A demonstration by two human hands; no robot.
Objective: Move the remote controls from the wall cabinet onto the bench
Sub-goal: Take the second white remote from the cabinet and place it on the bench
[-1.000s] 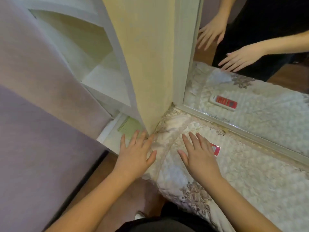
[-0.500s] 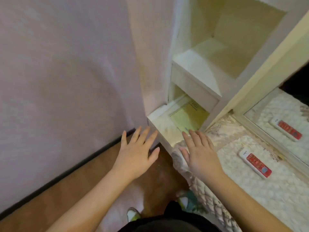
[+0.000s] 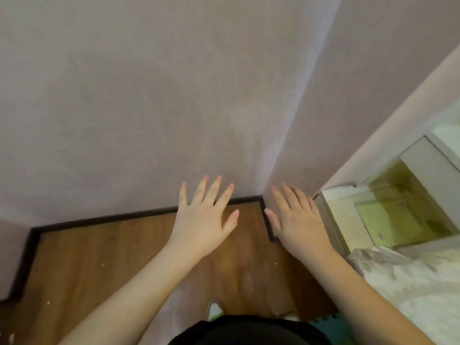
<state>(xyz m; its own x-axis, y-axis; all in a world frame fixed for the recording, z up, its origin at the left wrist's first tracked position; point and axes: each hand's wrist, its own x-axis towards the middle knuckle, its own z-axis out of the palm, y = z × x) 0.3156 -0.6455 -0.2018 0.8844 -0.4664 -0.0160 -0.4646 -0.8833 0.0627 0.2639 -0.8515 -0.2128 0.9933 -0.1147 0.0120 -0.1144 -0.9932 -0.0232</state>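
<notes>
Both hands hang flat out in front, palms down, fingers straight and spread, nothing in either one. The left hand (image 3: 206, 215) hovers over the wood-grain floor (image 3: 104, 257), fingertips toward the dark skirting (image 3: 104, 220) at the foot of the mauve wall (image 3: 149, 95). The right hand (image 3: 298, 220) floats just beside the white cabinet (image 3: 333, 220), at its left edge.

No remote control shows anywhere in view, so its long axis cannot be told. What does show is where to look: the cabinet lies to the right of both hands, its low open compartment (image 3: 403, 210) lit yellowish, with a pale green printed sheet (image 3: 383, 222) lying flat on its floor. More white shelving sits at the far right edge, cut off by the frame. By my reading the right hand is clearly the nearer one, and any reach has to swing rightward and away from the wall corner.

The bench cover (image 3: 410, 282) fills the near right: cream, quilted, bumpy and soft-looking, with a frilled edge touching the cabinet's front. The cabinet faces look smooth, hard and painted.
</notes>
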